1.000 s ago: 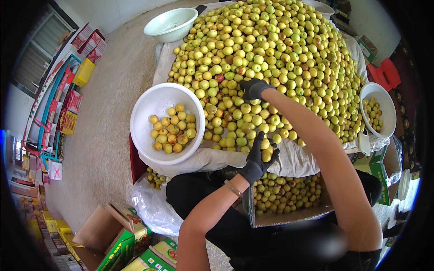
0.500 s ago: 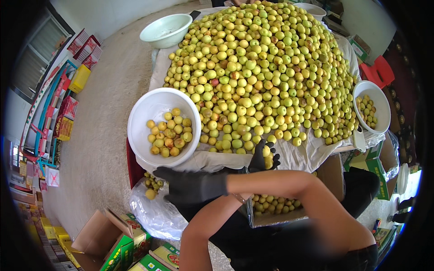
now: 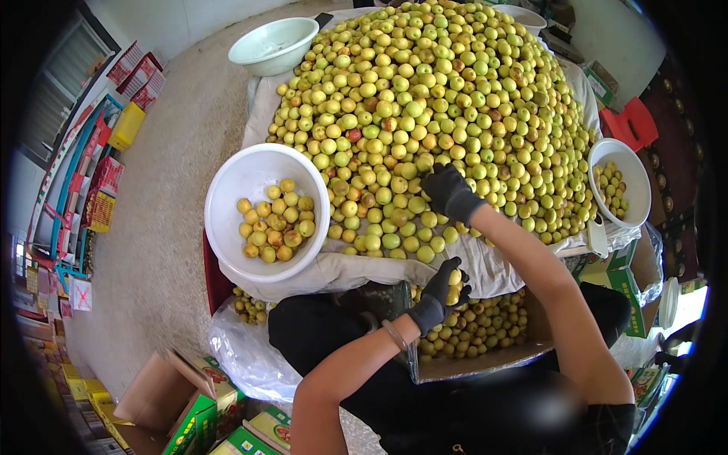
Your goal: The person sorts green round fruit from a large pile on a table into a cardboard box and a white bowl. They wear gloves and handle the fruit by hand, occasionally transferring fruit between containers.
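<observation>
A large heap of small round yellow-green fruits [image 3: 394, 114] covers the cloth-topped table. My right hand [image 3: 449, 191], in a dark glove, reaches onto the heap's near slope and touches the fruits there. Its fingertips point down among them and are partly hidden, so their grip does not show. Closer to me, my left hand [image 3: 438, 296], also gloved, is closed around a few fruits [image 3: 454, 287], palm turned to the right. It hovers over the left part of an open carton [image 3: 485, 364] holding many of the same fruits.
Left of the heap stands a white basin [image 3: 216, 216] with some browner fruits; behind it is a pale green basin [image 3: 273, 47]. Another white basin [image 3: 641, 182] sits at right. A plastic bag [image 3: 246, 356] with fruits and green boxes [image 3: 193, 425] lie at lower left.
My right hand has swung from above the plastic bag at left, where a fruit was in the air, to the heap. My left hand has drawn back toward me, still holding fruits.
</observation>
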A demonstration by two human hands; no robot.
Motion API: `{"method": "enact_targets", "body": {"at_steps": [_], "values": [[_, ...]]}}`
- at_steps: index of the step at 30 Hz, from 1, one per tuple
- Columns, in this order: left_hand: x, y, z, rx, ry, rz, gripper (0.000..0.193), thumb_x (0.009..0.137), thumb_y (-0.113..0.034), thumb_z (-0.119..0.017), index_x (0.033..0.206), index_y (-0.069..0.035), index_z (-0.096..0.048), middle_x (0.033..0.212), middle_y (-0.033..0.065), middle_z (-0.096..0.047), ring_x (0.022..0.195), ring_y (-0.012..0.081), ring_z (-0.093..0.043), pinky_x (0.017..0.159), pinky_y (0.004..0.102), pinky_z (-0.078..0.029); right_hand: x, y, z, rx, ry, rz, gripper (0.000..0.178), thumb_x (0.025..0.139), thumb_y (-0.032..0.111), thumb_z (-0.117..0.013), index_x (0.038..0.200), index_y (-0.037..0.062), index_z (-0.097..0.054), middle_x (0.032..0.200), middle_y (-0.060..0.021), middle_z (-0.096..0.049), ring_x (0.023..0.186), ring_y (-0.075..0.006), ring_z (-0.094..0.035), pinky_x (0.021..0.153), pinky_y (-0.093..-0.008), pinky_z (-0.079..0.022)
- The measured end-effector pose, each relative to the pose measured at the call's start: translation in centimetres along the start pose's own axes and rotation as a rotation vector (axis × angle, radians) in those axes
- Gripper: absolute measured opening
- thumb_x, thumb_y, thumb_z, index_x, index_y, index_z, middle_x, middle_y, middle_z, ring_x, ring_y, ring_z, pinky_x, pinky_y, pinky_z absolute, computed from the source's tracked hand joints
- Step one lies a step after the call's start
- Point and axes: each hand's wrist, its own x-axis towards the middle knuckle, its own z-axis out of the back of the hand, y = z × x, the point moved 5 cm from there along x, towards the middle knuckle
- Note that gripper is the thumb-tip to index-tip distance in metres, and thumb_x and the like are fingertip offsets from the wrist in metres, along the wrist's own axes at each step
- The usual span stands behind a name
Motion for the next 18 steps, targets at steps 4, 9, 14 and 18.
{"method": "enact_targets", "body": {"at_steps": [4, 9, 14, 18], "values": [[-0.1, 0.0, -0.2, 0.052, -0.010, 0.013, 0.033, 0.080, -0.043, -0.060, 0.077, -0.011, -0.053, 0.074, 0.0048, -0.056, 0.058, 0.0168, -0.054, 0.049, 0.0265, -0.045, -0.8, -0.6, -0.9, 0.063, -0.147, 0.048, 0.027, 0.063, 0.023, -0.067, 0.085, 0.0082, -0.059, 0.084, -0.0077, -0.059, 0.087, -0.0263, -0.054, 0.075, -0.0384, -0.041], [-0.1, 0.5, 0.0, 0.100, -0.005, 0.001, 0.036, 0.080, -0.045, -0.060, 0.077, -0.009, -0.053, 0.075, 0.0053, -0.057, 0.058, 0.0178, -0.055, 0.049, 0.0277, -0.047, -4.4, -0.2, 3.2, 0.665, -0.268, -0.026, 0.042, 0.075, 0.024, -0.068, 0.108, 0.0065, -0.049, 0.088, -0.0115, -0.059, 0.083, -0.0291, -0.058, 0.071, -0.0394, -0.048], [0.5, 1.0, 0.6, 0.085, 0.026, -0.019, 0.038, 0.080, -0.046, -0.059, 0.080, -0.009, -0.053, 0.077, 0.0059, -0.057, 0.060, 0.0174, -0.057, 0.051, 0.0277, -0.049, -7.3, 3.5, 9.1, 0.988, -0.358, 0.067, 0.037, 0.073, 0.010, -0.068, 0.106, 0.0053, -0.051, 0.086, -0.0092, -0.057, 0.074, -0.0207, -0.059, 0.064, -0.0306, -0.049], [0.4, 1.1, 0.8, 0.057, 0.001, -0.052, 0.040, 0.081, -0.047, -0.058, 0.087, -0.008, -0.055, 0.079, 0.0066, -0.058, 0.061, 0.0183, -0.057, 0.058, 0.0297, -0.051, -9.1, 5.1, 11.7, 0.909, -0.424, -0.005, 0.040, 0.070, 0.008, -0.070, 0.104, 0.0055, -0.050, 0.092, -0.0091, -0.053, 0.076, -0.0199, -0.057, 0.064, -0.0289, -0.048]]}}
